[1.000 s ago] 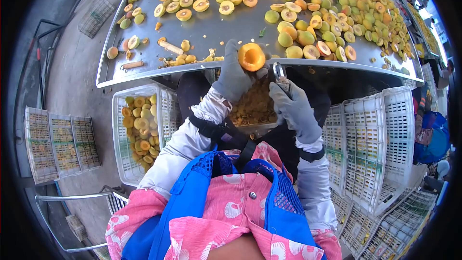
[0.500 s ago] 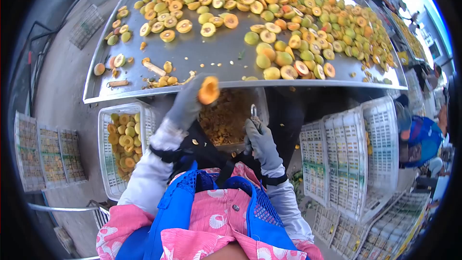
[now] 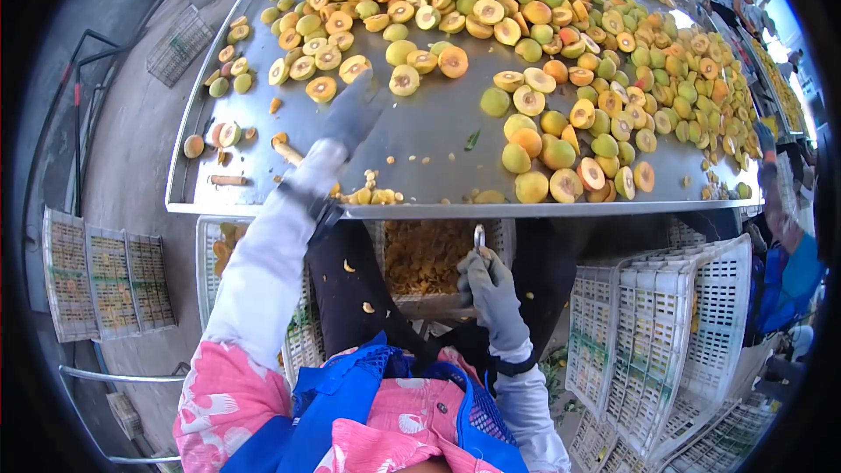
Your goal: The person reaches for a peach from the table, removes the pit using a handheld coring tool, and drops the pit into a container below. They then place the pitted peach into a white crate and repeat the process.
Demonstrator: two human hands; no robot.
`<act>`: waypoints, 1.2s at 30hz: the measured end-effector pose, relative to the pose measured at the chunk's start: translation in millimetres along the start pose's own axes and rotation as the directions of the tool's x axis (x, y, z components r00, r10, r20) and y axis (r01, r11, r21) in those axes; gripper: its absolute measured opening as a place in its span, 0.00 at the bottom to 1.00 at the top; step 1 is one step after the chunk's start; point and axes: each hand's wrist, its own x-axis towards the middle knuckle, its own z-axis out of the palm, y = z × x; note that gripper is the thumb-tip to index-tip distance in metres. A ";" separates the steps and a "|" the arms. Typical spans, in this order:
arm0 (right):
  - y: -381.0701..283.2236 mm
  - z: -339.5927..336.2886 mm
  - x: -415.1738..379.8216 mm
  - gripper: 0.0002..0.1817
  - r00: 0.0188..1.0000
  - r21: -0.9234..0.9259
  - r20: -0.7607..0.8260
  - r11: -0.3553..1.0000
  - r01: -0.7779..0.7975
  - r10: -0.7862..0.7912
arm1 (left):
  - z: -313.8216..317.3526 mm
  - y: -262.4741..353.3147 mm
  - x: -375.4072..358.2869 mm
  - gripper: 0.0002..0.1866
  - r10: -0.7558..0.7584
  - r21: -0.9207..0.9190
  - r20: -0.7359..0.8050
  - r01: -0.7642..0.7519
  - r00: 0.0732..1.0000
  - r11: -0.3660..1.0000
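Observation:
My left hand [image 3: 352,114], in a grey glove, reaches over the metal table with its fingers stretched out and blurred by motion. A halved yellow peach [image 3: 354,68] lies right at its fingertips; I see no fruit in the hand. Below the table's front edge, my right hand [image 3: 492,285], also gloved, is closed around a pitting tool with a metal loop [image 3: 479,237] pointing up. Its handle is hidden by the fingers. Many halved peaches [image 3: 565,184] are heaped across the table [image 3: 420,144], cut faces showing on several.
Under the table stands a crate of pulpy scraps [image 3: 429,258]. A white crate [image 3: 206,276] with peach halves is at my left, partly behind my arm. Stacked white crates [image 3: 653,324] stand on the right. Wooden-handled tools [image 3: 229,180] lie on the table's left. Another person [image 3: 788,271] is at far right.
My left hand has moved up and forward onto the table, and the orange peach half it held is gone from it. My right hand still grips the pitting tool. The view has shifted slightly.

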 end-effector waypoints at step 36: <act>-53.0 69.3 -17.0 0.12 0.787 -0.499 -0.044 0.696 0.516 -0.616 | 1.0 192.1 -144.9 0.21 -0.135 -0.916 0.245 0.275 0.960 0.292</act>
